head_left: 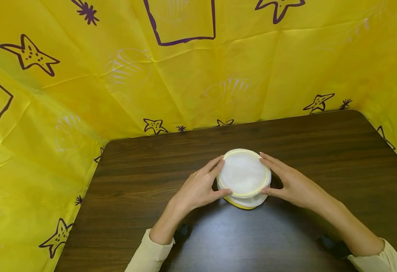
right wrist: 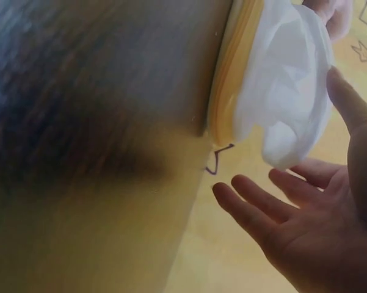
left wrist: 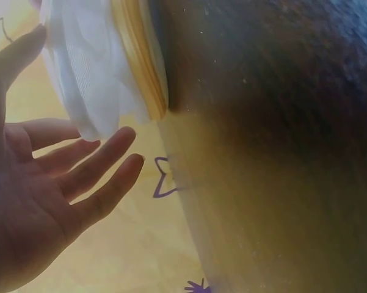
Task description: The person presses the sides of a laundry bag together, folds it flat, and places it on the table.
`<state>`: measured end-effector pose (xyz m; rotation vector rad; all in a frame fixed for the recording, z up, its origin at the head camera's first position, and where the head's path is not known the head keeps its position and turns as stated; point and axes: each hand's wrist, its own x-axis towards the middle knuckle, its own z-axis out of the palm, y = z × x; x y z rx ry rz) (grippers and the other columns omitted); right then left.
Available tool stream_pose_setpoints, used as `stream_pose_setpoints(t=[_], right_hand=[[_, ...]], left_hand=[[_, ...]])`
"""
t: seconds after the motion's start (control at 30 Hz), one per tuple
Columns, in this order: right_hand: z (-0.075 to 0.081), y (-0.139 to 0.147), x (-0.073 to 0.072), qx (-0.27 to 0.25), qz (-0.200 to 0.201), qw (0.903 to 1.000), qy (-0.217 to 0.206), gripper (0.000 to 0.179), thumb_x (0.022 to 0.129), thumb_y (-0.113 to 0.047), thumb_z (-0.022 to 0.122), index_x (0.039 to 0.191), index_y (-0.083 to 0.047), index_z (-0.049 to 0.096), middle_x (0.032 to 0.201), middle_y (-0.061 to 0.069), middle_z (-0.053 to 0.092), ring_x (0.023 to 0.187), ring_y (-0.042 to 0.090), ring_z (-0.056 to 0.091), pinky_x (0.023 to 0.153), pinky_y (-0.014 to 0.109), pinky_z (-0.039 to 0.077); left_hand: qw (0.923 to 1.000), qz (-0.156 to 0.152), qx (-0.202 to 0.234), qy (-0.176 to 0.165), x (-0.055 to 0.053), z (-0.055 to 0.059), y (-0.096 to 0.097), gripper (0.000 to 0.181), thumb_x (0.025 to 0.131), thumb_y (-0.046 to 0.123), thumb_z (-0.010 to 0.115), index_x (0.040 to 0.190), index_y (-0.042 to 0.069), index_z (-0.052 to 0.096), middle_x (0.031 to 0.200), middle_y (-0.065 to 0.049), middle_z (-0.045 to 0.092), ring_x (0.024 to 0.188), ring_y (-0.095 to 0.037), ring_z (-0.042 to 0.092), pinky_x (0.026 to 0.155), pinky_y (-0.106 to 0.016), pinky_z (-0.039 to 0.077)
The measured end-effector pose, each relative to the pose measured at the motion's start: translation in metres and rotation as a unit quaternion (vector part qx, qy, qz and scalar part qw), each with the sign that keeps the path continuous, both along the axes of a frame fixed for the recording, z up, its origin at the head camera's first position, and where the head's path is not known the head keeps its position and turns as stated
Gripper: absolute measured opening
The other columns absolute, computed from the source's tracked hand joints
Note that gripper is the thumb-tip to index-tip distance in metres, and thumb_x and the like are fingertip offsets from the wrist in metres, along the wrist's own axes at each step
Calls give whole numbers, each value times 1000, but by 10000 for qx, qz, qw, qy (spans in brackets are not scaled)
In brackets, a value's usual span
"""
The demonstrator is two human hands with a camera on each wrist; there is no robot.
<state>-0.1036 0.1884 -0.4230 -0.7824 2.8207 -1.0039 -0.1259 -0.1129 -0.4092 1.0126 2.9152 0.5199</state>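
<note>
On the dark wooden table stands a round white fabric bag with yellow trim round its top. In the wrist views its soft white side wall is creased, and a yellow-orange band runs round its base. My left hand holds the left edge of the top, thumb at the near side and fingertips at the far side. My right hand holds the right edge in the same way. The other fingers of both hands spread loosely beside the bag. The bag's inside is hidden.
The brown table has rounded far corners. A yellow cloth printed with starfish and fish hangs behind it and at both sides. Dark bands sit near both wrists, by the cream sleeves.
</note>
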Motion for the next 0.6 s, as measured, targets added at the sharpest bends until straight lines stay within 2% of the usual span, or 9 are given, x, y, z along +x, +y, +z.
stream_pose_setpoints(t=[0.23, 0.6], right_hand=[[0, 0, 0, 72, -11, 10000, -5, 92, 83, -51, 75, 154, -7, 36, 159, 10, 34, 137, 36, 44, 104, 56, 41], [-5, -1, 0, 225, 26, 9995, 220, 92, 83, -51, 76, 152, -3, 38, 155, 14, 38, 134, 35, 47, 102, 54, 43]], left_hand=[[10000, -16, -72, -36, 0, -1, 0, 92, 85, 58, 71, 154, 8, 36, 159, -4, 33, 130, -25, 52, 97, -45, 50], [9998, -68, -164, -132, 0, -4, 3, 89, 85, 55, 73, 153, 10, 39, 158, -5, 35, 131, -26, 50, 100, -43, 48]])
